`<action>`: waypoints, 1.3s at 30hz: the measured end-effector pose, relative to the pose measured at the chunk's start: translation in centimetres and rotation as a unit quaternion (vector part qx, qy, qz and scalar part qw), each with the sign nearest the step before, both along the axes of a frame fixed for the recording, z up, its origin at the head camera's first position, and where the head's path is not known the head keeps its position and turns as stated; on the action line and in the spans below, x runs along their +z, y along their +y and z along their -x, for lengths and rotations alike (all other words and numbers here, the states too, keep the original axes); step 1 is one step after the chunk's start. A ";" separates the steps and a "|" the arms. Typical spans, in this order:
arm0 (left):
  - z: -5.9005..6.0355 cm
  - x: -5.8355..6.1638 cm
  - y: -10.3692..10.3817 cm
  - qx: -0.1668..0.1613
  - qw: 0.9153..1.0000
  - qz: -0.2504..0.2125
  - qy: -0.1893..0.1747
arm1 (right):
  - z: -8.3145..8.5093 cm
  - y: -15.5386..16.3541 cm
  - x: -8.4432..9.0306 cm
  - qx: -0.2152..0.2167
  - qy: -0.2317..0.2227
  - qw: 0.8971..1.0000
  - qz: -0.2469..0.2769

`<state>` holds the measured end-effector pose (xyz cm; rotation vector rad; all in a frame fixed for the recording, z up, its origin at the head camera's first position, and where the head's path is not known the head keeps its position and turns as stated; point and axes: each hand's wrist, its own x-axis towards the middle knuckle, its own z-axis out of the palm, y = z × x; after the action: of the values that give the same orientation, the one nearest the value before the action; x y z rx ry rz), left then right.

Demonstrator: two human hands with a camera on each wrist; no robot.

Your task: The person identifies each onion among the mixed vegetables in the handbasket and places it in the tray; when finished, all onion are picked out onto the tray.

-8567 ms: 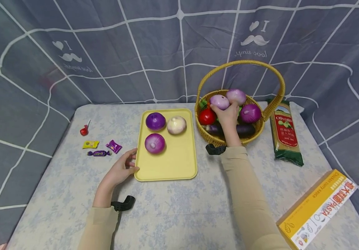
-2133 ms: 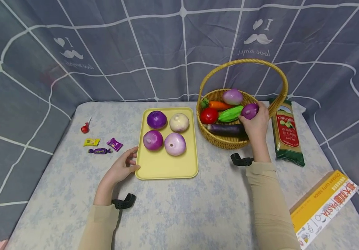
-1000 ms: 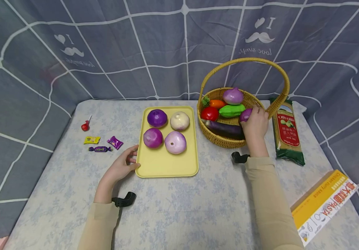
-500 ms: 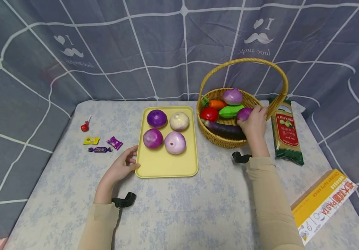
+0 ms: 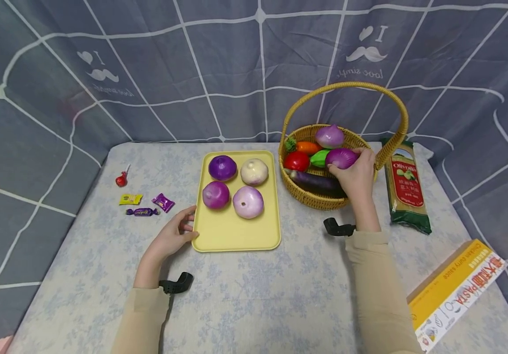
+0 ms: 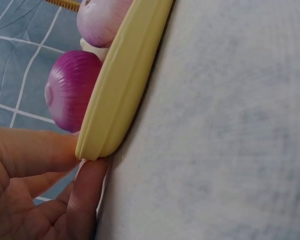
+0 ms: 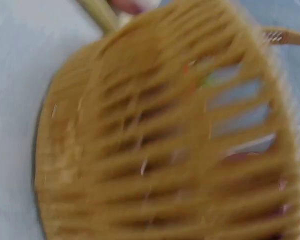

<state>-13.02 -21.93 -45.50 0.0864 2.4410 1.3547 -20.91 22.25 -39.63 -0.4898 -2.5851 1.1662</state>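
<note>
While the right hand (image 5: 357, 174) is curling its fingers around a round dark purple onion (image 5: 341, 158) just above the woven yellow basket with the tall hoop handle (image 5: 307, 199), the left hand (image 5: 171, 239) is pinching the near corner of the flat yellow plastic tray (image 5: 236, 236) with thumb and fingers. The onion is sitting over the other play food, right beside a green vegetable (image 5: 319, 158) and above a long dark eggplant (image 5: 313, 180). It is smooth and round, so it could be slipping out of the fingers, or it could be bumping the handle and dropping back in. The left wrist view is showing a fingertip (image 6: 87, 182) tucked under the tray's edge (image 6: 120, 105), which the head view is not showing clearly. The right wrist view is showing only blurry basket weave (image 7: 155, 150), so the grip is plain only from the head view.
</note>
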 end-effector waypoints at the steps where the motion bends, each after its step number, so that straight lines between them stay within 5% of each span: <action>1: 0.0 0.0 0.0 -0.001 1.000 0.000 0.000 | -0.1 -0.2 0.1 0.001 0.004 1.000 0.009; 13: 0.1 0.2 -0.2 -0.001 1.000 0.002 -0.008 | -3.0 -3.8 1.6 0.085 -0.007 0.994 0.072; 21: 0.0 0.1 -0.2 0.004 1.000 -0.003 -0.013 | -5.5 -9.0 2.0 0.213 -0.028 0.971 0.104; 30: 0.1 0.0 -0.1 0.012 1.000 -0.008 -0.027 | -7.9 -15.3 -0.1 0.317 -0.064 0.939 0.119; 39: 0.3 0.1 0.0 0.022 0.998 -0.023 -0.046 | -8.9 -18.8 -2.6 0.372 -0.069 0.923 0.072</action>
<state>-13.27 -21.88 -45.38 -0.0166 2.3497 1.4019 -11.99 3.41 -42.20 0.4655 -2.9067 1.5883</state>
